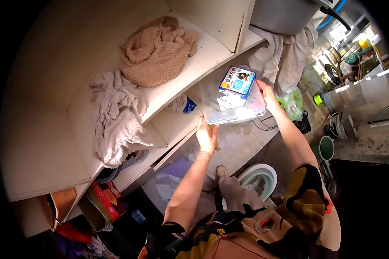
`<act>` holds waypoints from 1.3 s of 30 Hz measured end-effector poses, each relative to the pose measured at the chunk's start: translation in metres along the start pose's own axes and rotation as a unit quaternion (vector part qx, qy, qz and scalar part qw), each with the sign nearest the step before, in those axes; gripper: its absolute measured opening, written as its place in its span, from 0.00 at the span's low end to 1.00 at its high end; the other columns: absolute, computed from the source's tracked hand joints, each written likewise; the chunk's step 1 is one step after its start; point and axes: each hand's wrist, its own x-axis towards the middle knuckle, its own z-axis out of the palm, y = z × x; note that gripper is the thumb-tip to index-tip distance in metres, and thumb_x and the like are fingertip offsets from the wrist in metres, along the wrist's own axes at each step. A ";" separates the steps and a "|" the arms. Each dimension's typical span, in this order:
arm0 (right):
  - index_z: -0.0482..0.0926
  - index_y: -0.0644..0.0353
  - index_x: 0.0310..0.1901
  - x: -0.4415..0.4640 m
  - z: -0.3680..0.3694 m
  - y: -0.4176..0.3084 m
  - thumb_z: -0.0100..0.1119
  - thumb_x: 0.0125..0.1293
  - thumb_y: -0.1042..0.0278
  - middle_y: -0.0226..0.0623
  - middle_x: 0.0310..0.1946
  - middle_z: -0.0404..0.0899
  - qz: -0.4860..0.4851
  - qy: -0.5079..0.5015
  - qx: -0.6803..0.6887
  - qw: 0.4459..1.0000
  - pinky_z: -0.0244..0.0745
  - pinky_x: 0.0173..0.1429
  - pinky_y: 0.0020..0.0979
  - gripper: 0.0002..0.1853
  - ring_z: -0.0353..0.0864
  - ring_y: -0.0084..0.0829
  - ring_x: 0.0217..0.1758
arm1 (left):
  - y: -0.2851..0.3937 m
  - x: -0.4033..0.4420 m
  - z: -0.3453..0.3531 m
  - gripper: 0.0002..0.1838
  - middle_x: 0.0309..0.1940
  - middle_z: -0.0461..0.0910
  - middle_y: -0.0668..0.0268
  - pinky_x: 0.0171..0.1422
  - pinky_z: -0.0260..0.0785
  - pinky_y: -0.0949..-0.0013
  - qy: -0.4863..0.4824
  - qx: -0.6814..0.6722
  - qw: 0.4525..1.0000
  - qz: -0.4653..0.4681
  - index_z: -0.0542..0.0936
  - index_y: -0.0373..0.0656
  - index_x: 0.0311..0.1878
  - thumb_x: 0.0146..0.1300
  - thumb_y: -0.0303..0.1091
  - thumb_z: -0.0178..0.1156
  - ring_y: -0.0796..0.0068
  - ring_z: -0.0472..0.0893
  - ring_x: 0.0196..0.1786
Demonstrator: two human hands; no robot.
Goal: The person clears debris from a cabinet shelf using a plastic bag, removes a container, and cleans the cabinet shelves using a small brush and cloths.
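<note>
A clear plastic storage box [242, 115] is held out in front of me between my two hands, partly over the lower shelf. On its lid lies a small blue-and-white box [237, 80] with Asian lettering and an animal picture. A white printed paper [231, 100] shows just below that. My left hand [207, 137] grips the near left corner of the storage box, fingers partly hidden underneath. My right hand [268, 96] is closed around its right side. What the storage box contains is blurred by glare. Beside it on the lower shelf stands a blue-and-white package [183, 104].
On the upper shelf [207, 49] lie a brown towel [160, 52] and a whitish cloth [116, 116] hanging over the edge. A large metal pot [281, 17] stands at top right above a draped cloth [285, 56]. Basins [270, 170] and a green bucket [326, 148] are on the floor.
</note>
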 end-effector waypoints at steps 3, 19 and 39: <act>0.75 0.64 0.54 0.014 0.007 0.002 0.45 0.68 0.67 0.34 0.40 0.80 0.050 0.013 0.070 0.996 0.73 0.44 0.23 0.17 0.77 0.22 0.40 | -0.002 0.007 0.005 0.25 0.44 0.74 0.55 0.52 0.69 0.61 -0.003 0.005 1.000 -0.007 0.73 0.37 0.53 0.48 0.19 0.64 0.51 0.76 0.47; 0.75 0.65 0.55 0.068 0.007 0.027 0.56 0.63 0.74 0.34 0.44 0.80 0.026 -0.033 0.031 0.999 0.72 0.51 0.24 0.18 0.77 0.23 0.46 | 0.000 0.039 -0.003 0.27 0.47 0.75 0.58 0.53 0.69 0.61 0.019 0.069 0.997 -0.041 0.73 0.42 0.56 0.50 0.24 0.67 0.54 0.76 0.50; 0.58 0.67 0.67 -0.193 0.254 -0.246 0.50 0.71 0.63 0.41 0.65 0.63 0.040 -0.276 0.358 0.891 0.63 0.68 0.37 0.28 0.66 0.37 0.67 | 0.188 -0.098 -0.265 0.32 0.59 0.68 0.54 0.60 0.64 0.55 0.108 0.057 0.941 0.315 0.68 0.45 0.64 0.53 0.30 0.64 0.55 0.72 0.53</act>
